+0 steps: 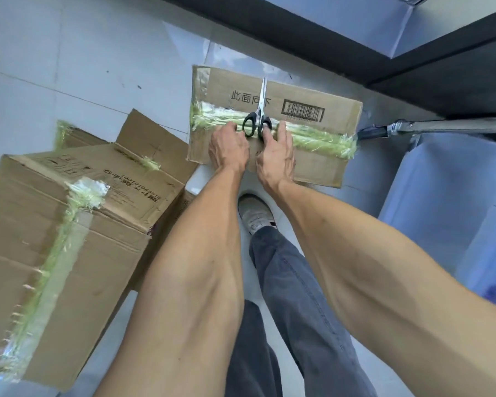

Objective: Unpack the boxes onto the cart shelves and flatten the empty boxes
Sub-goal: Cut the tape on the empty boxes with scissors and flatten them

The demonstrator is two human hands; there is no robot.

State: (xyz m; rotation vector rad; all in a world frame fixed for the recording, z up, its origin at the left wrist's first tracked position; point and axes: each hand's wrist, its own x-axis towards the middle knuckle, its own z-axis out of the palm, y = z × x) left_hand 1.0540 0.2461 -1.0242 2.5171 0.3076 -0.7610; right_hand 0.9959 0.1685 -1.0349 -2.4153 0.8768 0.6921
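Observation:
A sealed cardboard box (312, 156) lies on the floor ahead, with a strip of frayed greenish tape along its top seam. Black-handled scissors (258, 116) lie on it, blades pointing away from me. My left hand (228, 149) rests on the box top, fingertips at the left scissor handle. My right hand (275, 156) also rests there, one finger touching the right handle ring. Neither hand plainly grips the scissors. A bigger cardboard box (69, 224) with the same tape stands at my left, one flap raised.
A cart (447, 196) with a pale blue surface and a metal handle bar (441, 126) stands at the right. A dark wall base (327, 38) runs along the far side. My shoe (255, 213) and trouser leg are below the hands on the tiled floor.

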